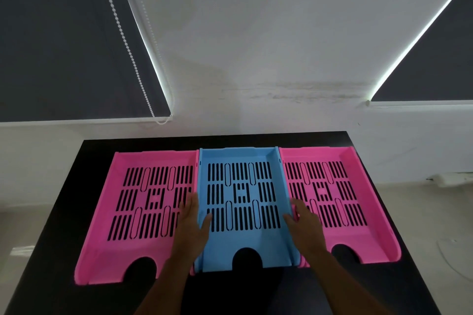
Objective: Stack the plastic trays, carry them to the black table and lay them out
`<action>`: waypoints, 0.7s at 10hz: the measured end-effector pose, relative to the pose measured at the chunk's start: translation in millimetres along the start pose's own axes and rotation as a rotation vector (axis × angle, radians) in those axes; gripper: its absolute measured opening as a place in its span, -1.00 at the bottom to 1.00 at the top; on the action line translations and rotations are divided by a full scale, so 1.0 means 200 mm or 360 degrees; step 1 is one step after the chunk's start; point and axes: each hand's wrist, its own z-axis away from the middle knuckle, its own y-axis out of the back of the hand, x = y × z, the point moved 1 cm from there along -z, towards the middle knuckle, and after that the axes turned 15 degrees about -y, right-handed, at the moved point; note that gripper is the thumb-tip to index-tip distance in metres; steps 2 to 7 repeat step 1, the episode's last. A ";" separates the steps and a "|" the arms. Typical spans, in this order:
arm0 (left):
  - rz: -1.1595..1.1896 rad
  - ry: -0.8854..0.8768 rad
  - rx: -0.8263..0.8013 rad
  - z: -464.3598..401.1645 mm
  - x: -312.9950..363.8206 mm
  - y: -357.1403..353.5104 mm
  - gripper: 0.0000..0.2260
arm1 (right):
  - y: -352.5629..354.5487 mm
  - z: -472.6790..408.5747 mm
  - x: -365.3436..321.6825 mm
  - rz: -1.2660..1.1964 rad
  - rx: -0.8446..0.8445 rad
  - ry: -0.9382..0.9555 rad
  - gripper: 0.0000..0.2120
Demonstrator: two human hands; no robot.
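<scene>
1. Three slotted trays lie side by side on the black surface (pixel 378 250), touching: a pink tray (pixel 143 212) at left, a blue tray (pixel 243 243) in the middle, another pink tray (pixel 340 199) at right.
2. The left hand (pixel 190 227) grips the blue tray's left wall, fingers (pixel 206 220) clamped over it.
3. The right hand (pixel 305 225) grips its right wall likewise.

Two dark roller blinds (pixel 64 41) flank a white wall (pixel 256 33); a bead chain (pixel 122 33) hangs down.
</scene>
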 end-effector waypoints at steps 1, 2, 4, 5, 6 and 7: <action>-0.0207 -0.0176 0.0052 0.07 0.08 -0.01 -0.28 | 0.10 0.05 -0.03 -0.0056 0.0117 0.0005 -0.61; -0.0207 -0.0176 0.0052 0.07 0.08 -0.01 -0.28 | 0.10 0.05 -0.03 -0.0056 0.0117 0.0005 -0.61; -0.0207 -0.0176 0.0052 0.07 0.08 -0.01 -0.28 | 0.10 0.05 -0.03 -0.0056 0.0117 0.0005 -0.61; -0.0207 -0.0176 0.0052 0.07 0.08 -0.01 -0.28 | 0.10 0.05 -0.03 -0.0056 0.0117 0.0005 -0.61; -0.0207 -0.0176 0.0052 0.07 0.08 -0.01 -0.28 | 0.10 0.05 -0.03 -0.0056 0.0117 0.0005 -0.61; -0.0207 -0.0176 0.0052 0.07 0.08 -0.01 -0.28 | 0.10 0.05 -0.03 -0.0056 0.0117 0.0005 -0.61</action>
